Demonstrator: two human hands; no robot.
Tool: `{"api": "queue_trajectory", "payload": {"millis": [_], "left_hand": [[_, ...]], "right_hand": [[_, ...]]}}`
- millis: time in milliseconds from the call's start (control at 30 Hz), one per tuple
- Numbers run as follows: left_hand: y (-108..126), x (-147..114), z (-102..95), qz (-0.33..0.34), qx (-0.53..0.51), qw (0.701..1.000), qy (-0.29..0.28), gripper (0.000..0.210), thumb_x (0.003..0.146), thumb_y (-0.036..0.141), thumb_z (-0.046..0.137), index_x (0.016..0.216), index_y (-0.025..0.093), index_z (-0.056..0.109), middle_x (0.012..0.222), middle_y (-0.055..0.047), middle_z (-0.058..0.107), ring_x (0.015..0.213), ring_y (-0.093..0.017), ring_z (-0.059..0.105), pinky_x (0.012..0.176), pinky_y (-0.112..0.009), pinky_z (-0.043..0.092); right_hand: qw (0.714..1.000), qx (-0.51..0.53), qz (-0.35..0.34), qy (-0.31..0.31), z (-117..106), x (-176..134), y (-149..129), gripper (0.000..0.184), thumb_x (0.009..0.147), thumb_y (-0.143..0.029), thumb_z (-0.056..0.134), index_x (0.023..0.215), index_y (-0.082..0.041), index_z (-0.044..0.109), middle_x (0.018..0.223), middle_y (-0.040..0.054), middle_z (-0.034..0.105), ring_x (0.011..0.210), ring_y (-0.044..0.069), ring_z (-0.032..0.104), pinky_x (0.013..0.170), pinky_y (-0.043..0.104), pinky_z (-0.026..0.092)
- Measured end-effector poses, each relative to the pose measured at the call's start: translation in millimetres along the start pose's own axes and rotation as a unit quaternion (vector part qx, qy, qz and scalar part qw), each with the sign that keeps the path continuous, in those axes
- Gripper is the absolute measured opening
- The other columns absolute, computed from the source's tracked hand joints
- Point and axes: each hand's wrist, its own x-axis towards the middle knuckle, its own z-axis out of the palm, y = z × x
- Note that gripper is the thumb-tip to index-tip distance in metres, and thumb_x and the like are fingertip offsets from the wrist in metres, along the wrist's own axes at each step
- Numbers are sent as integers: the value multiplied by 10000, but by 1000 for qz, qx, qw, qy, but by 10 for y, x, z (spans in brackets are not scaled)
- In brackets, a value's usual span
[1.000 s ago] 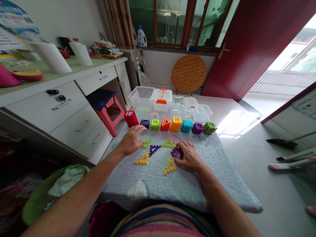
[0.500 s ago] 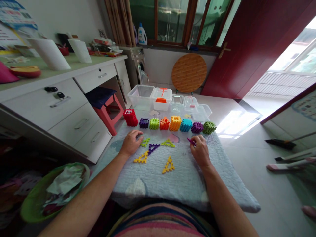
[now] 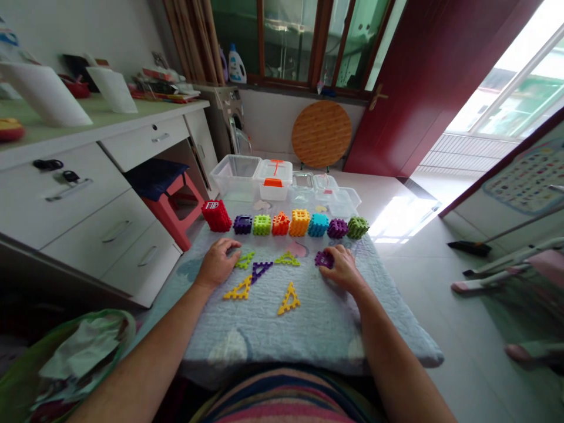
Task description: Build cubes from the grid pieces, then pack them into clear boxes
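Tipped from edge-on to flatter, the purple piece (image 3: 323,259), likely light, stiff and best pinched by its rim, sits gripped in the right hand (image 3: 344,268) near the purple stack (image 3: 337,228), the loosely curled left hand (image 3: 217,263) seemingly empty beside a green triangle (image 3: 245,259).

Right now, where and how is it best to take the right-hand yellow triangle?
The right-hand yellow triangle is probably best pinched across its two notched side edges, from above and the right: it lies flat on the cloth, with the other yellow triangle on its left.
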Motion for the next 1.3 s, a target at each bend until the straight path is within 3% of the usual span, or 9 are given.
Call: {"api": "queue_trajectory", "payload": {"millis": [133, 300, 433, 733, 900, 1033, 1133, 1300], "left_hand": [[-12, 5, -3, 0, -5, 1000, 1, 208, 784, 346, 523, 901, 221, 641, 1008, -66, 646, 981, -246, 624, 956, -379, 484], [1, 14, -11, -2, -9, 1000, 0, 209, 774, 358, 525, 880, 226, 647, 994, -65, 651, 959, -251, 632, 935, -388, 495], [11, 14, -18, -4, -3, 1000, 0, 213, 768, 366, 534, 880, 224, 646, 994, -63, 651, 968, -250, 631, 934, -376, 497], [-34, 24, 4, -2, 4, 1000, 4, 239, 766, 369, 527, 884, 206, 657, 979, -64, 655, 938, -236, 626, 916, -354, 497], [-98, 23, 29, 11, 2, 1000, 3, 244, 785, 363, 530, 906, 195, 660, 997, -68, 649, 945, -235, 624, 924, -361, 486], [-102, 21, 34, 11, 0, 1000, 1, 240, 787, 357, 532, 905, 193, 662, 996, -69, 645, 944, -236, 619, 918, -365, 485], [-79, 16, 32, 7, -1, 1000, 1, 238, 785, 346, 532, 902, 186, 664, 991, -72, 641, 952, -239, 616, 921, -370, 482], [-67, 7, 35, 9, -3, 1000, 1, 229, 788, 325, 528, 912, 183, 659, 987, -67, 637, 955, -233, 614, 923, -366, 479]], "right_hand": [[999, -19, -32, -26, -261, 96, 0, 412, 669, -233, 623, 1078, -187, 620, 1008, 86, 548, 939, 255, 483, 843, 367, 391], [996, -52, -59, 42, -729, 481, 154, 508, 683, -244, 596, 1189, -197, 585, 1067, 108, 536, 975, 278, 471, 865, 397, 389], [995, -99, -27, 5, -899, 839, 278, 437, 660, -262, 621, 1089, -180, 650, 1072, 119, 551, 971, 291, 476, 863, 413, 376], [986, -149, -2, -75, -816, 1073, 374, 474, 663, -298, 615, 1130, -225, 646, 1111, 103, 579, 1036, 312, 478, 855, 404, 374], [987, -147, -14, -63, -790, 1057, 411, 519, 667, -288, 606, 1180, -215, 625, 1159, 111, 592, 1070, 330, 477, 887, 435, 378], [994, -104, -31, 15, -812, 906, 336, 493, 707, -270, 584, 1193, -193, 611, 1185, 121, 602, 1091, 326, 484, 920, 456, 378], [996, -33, -48, 64, -734, 673, 133, 396, 751, -253, 555, 1134, -179, 625, 1086, 110, 632, 1012, 279, 535, 909, 421, 402], [990, 93, -101, 0, -401, 285, -217, 272, 770, -197, 536, 1021, -182, 639, 941, 67, 643, 861, 193, 593, 817, 321, 459]]}}
